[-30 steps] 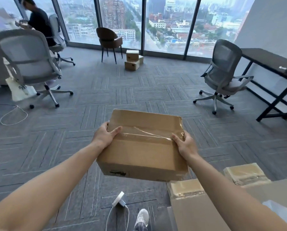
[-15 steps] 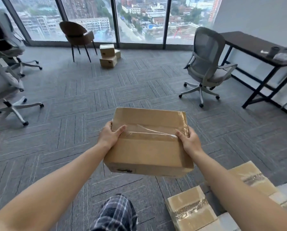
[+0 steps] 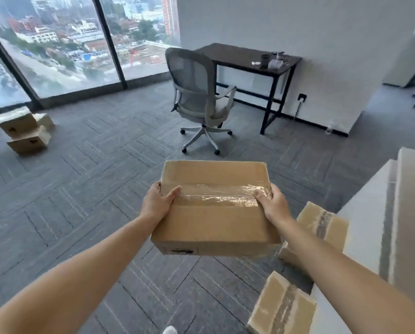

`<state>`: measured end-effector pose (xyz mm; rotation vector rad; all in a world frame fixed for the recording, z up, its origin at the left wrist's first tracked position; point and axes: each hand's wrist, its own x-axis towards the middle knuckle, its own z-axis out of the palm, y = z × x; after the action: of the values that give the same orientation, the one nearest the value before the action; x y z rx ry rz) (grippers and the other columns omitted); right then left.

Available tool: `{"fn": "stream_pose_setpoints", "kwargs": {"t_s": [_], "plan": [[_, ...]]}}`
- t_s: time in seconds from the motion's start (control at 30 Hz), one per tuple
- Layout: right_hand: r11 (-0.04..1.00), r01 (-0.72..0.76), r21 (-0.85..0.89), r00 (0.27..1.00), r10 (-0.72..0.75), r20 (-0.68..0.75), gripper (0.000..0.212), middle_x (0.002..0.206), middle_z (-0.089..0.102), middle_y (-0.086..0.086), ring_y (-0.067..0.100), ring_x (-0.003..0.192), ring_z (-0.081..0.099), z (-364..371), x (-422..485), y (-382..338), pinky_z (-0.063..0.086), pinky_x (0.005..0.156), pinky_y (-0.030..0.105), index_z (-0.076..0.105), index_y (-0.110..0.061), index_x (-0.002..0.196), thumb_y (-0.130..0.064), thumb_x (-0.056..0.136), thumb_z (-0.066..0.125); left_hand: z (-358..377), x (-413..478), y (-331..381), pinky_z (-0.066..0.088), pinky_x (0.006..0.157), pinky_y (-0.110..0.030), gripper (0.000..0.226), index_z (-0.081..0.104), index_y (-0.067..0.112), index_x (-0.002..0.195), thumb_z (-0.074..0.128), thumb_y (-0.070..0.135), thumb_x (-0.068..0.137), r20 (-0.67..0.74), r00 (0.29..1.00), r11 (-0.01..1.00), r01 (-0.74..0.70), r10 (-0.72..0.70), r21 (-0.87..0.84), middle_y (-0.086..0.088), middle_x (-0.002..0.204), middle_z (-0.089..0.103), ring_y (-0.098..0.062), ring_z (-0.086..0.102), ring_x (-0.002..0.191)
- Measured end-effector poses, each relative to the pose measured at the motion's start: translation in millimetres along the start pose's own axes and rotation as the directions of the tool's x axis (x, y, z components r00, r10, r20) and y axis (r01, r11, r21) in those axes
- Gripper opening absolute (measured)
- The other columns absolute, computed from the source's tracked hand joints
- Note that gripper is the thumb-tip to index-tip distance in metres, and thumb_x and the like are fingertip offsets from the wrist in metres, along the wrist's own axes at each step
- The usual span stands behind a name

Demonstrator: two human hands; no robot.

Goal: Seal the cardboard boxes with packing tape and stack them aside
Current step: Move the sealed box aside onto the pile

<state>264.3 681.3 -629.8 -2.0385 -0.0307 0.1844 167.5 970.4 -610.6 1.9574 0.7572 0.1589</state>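
I carry a brown cardboard box (image 3: pixel 213 220) in front of me above the carpet, its top seam covered by a strip of clear tape. My left hand (image 3: pixel 157 202) grips the box's left edge with the thumb on top. My right hand (image 3: pixel 272 206) grips the right edge the same way. Two taped boxes lie on the floor at my right, one (image 3: pixel 322 227) partly behind my right forearm and one (image 3: pixel 282 307) nearer me. A stack of several boxes (image 3: pixel 24 130) stands on the floor far left, near the window.
A grey office chair (image 3: pixel 198 100) stands ahead, beside a dark desk (image 3: pixel 247 59) against the white wall. A white table edge (image 3: pixel 375 213) runs along the right. Grey carpet (image 3: pixel 86 177) stretches between me and the window. My shoe tip (image 3: pixel 170 330) shows at the bottom.
The view has swung to the right: the chair and desk now sit ahead and the far box stack has slid to the left edge. Both hands keep the same hold on the box.
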Motion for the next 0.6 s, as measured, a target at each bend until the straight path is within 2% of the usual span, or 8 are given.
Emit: {"fn": "stream_pose_setpoints", "kwargs": {"t_s": [0.1, 0.17, 0.23, 0.33, 0.47, 0.6], "plan": [[0.996, -0.085, 0.005, 0.989, 0.085, -0.117, 0.060, 0.126, 0.056, 0.004, 0.018, 0.114, 0.051, -1.3, 11.4, -3.7, 0.036, 0.088, 0.027, 0.039, -0.008, 0.144, -0.038, 0.096, 0.058, 14.8, 45.4, 19.3, 0.049, 0.083, -0.034, 0.063, 0.047, 0.018, 0.138, 0.068, 0.050, 0.088, 0.097, 0.992, 0.995, -0.086, 0.082, 0.042, 0.003, 0.113, 0.061, -0.017, 0.060, 0.095], [0.987, -0.158, 0.030, 0.964, 0.161, -0.210, 0.072, 0.141, 0.050, 0.005, 0.025, 0.129, 0.048, -4.6, 16.3, 4.2, 0.037, 0.100, 0.034, 0.033, -0.013, 0.149, -0.051, 0.093, 0.057, 32.0, 75.1, 33.2, 0.046, 0.083, -0.033, 0.060, 0.048, 0.018, 0.137, 0.068, 0.049, 0.089, 0.182, 0.974, 0.987, -0.147, 0.133, 0.066, 0.004, 0.109, 0.060, -0.018, 0.059, 0.096], [0.979, -0.193, 0.066, 0.936, 0.204, -0.286, 0.078, 0.144, 0.049, 0.004, 0.027, 0.131, 0.047, -10.4, 15.7, 16.2, 0.038, 0.101, 0.038, 0.036, -0.016, 0.148, -0.060, 0.088, 0.057, 53.3, 96.0, 48.8, 0.045, 0.083, -0.034, 0.058, 0.050, 0.019, 0.135, 0.068, 0.049, 0.089, 0.269, 0.948, 0.976, -0.202, 0.172, 0.087, 0.001, 0.113, 0.064, -0.020, 0.060, 0.098], [0.955, -0.271, 0.120, 0.863, 0.297, -0.408, 0.073, 0.147, 0.046, 0.003, 0.027, 0.134, 0.044, -23.1, 14.6, 34.3, 0.036, 0.107, 0.038, 0.033, -0.015, 0.150, -0.051, 0.092, 0.058, 96.9, 122.8, 71.0, 0.045, 0.088, -0.036, 0.063, 0.048, 0.019, 0.138, 0.068, 0.051, 0.088, 0.401, 0.892, 0.954, -0.276, 0.211, 0.112, -0.004, 0.125, 0.064, -0.021, 0.059, 0.103], [0.921, -0.345, 0.180, 0.756, 0.386, -0.529, 0.076, 0.150, 0.043, 0.006, 0.028, 0.137, 0.042, -43.0, 12.3, 60.9, 0.035, 0.112, 0.043, 0.030, -0.015, 0.151, -0.052, 0.091, 0.058, 161.1, 142.1, 95.9, 0.044, 0.095, -0.038, 0.071, 0.045, 0.021, 0.142, 0.069, 0.056, 0.085, 0.547, 0.803, 0.927, -0.354, 0.234, 0.123, -0.004, 0.136, 0.060, -0.026, 0.058, 0.117], [0.885, -0.367, 0.287, 0.647, 0.465, -0.604, 0.070, 0.148, 0.044, 0.003, 0.025, 0.135, 0.043, -61.8, 7.3, 84.5, 0.036, 0.107, 0.037, 0.030, -0.018, 0.151, -0.047, 0.093, 0.058, 217.5, 143.9, 118.4, 0.042, 0.096, -0.039, 0.070, 0.043, 0.020, 0.145, 0.068, 0.052, 0.088, 0.654, 0.713, 0.899, -0.423, 0.253, 0.112, -0.004, 0.139, 0.057, -0.028, 0.056, 0.121]]}}
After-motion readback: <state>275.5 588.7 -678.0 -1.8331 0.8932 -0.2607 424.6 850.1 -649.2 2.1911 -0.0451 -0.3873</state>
